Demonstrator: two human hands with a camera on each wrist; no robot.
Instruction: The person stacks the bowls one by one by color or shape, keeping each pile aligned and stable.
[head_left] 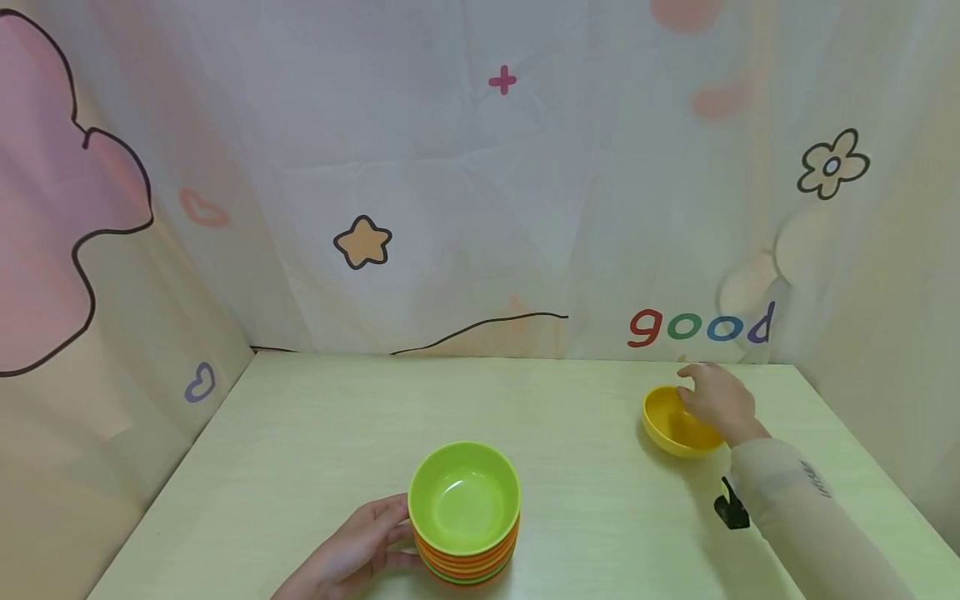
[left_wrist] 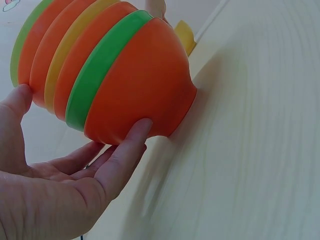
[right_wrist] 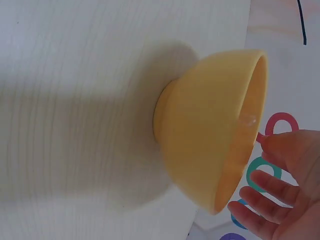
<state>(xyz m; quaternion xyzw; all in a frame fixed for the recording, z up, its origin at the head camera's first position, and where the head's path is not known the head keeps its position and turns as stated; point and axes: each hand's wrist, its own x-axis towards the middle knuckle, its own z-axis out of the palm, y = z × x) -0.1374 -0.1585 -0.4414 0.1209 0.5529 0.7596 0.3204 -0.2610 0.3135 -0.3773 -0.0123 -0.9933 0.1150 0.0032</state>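
Note:
A stack of nested bowls (head_left: 465,500) stands near the front of the table, light green on top with orange, yellow and green ones below. My left hand (head_left: 360,542) rests against its left side. In the left wrist view the thumb touches near the upper rims and the fingers (left_wrist: 125,162) lie along the lower orange bowl (left_wrist: 145,80). Farther back at the right, a single yellow bowl (head_left: 671,429) sits upright on the table. My right hand (head_left: 716,400) hovers at its rim, with loosely spread fingers; in the right wrist view they appear apart from the bowl (right_wrist: 200,125).
The pale wooden table (head_left: 300,433) meets a printed curtain (head_left: 450,208) at its back and sides. Colored letters (head_left: 701,325) show on the curtain behind the yellow bowl. A small black object (head_left: 732,510) is by the right forearm.

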